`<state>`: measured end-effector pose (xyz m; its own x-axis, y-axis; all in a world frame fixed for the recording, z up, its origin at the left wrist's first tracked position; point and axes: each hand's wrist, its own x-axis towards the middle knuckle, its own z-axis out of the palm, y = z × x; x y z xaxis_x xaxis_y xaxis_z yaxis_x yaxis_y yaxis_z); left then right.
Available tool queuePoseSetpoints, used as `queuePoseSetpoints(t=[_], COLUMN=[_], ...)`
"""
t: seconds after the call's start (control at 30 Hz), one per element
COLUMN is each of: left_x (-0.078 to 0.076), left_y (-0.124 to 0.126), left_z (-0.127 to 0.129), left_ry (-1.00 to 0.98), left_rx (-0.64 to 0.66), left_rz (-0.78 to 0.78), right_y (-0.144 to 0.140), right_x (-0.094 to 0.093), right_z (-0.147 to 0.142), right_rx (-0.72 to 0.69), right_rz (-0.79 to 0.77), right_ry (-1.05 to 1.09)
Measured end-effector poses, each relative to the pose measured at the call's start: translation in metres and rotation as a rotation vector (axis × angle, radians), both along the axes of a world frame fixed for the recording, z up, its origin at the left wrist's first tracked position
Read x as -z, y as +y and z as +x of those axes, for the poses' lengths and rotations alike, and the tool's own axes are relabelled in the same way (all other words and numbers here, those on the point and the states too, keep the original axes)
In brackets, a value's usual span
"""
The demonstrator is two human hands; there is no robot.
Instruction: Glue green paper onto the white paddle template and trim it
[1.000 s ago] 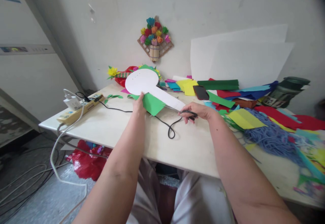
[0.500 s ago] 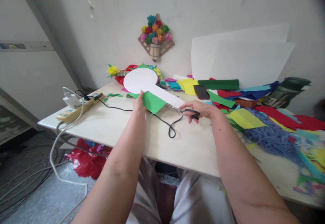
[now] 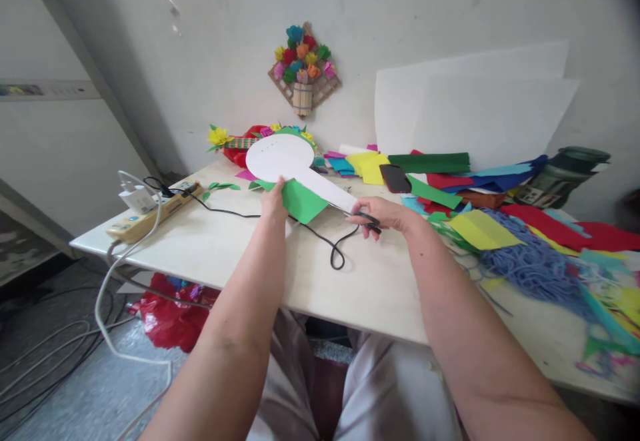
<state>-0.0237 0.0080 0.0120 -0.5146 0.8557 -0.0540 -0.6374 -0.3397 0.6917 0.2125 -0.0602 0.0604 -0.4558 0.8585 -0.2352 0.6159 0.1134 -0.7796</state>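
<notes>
A white paddle-shaped cutout (image 3: 280, 156), with a round head and a long straight handle, lies over a sheet of green paper (image 3: 305, 202). My left hand (image 3: 275, 198) pinches the two together at the lower rim of the round head. The fingers of my right hand (image 3: 375, 216) are wrapped round the black handles of a pair of scissors (image 3: 369, 221). Its blades run along the lower edge of the white handle, by the green paper's right corner; the tips are partly hidden there. Cut green leaf pieces (image 3: 220, 186) lie left of the paper.
A power strip (image 3: 155, 211) with a charger sits at the table's left, its black cable (image 3: 340, 254) looping in front. Rightward are a phone (image 3: 395, 178), coloured paper, blue yarn (image 3: 530, 268) and a dark bottle (image 3: 563, 174). Paper flowers (image 3: 220, 136) lie behind the cutout.
My right hand has moved left with the scissors, bringing them closer in along the white handle's edge. My left hand still holds the paper at nearly the same place.
</notes>
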Motion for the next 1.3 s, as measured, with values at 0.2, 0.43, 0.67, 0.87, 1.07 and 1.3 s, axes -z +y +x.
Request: queuePoseSetpoints(t=[0.2,0.43,0.67,0.87,1.07,1.3], left_x=[0.001,0.004,0.009,0.009,0.009,0.01], left_y=[0.002,0.008,0.013,0.015,0.017,0.018], left_z=[0.0,-0.002,-0.007,-0.008,-0.008,-0.01], left_ry=[-0.006,-0.024,-0.01,-0.01,-0.023,-0.011], left_rx=[-0.011,0.002,0.025,-0.002,-0.005,-0.012], left_rz=[-0.025,-0.027,-0.053,-0.083,-0.056,-0.059], right_y=[0.003,0.003,0.004,0.009,0.008,0.007], right_x=[0.006,0.009,0.01,0.015,0.013,0.011], right_z=[-0.006,-0.013,-0.014,-0.013,-0.015,-0.015], right_rx=[0.015,0.057,0.065,0.073,0.084,0.076], right_rz=[0.031,0.08,0.111,0.161,0.166,0.164], right_ry=[0.007,0.01,0.019,0.038,0.042,0.066])
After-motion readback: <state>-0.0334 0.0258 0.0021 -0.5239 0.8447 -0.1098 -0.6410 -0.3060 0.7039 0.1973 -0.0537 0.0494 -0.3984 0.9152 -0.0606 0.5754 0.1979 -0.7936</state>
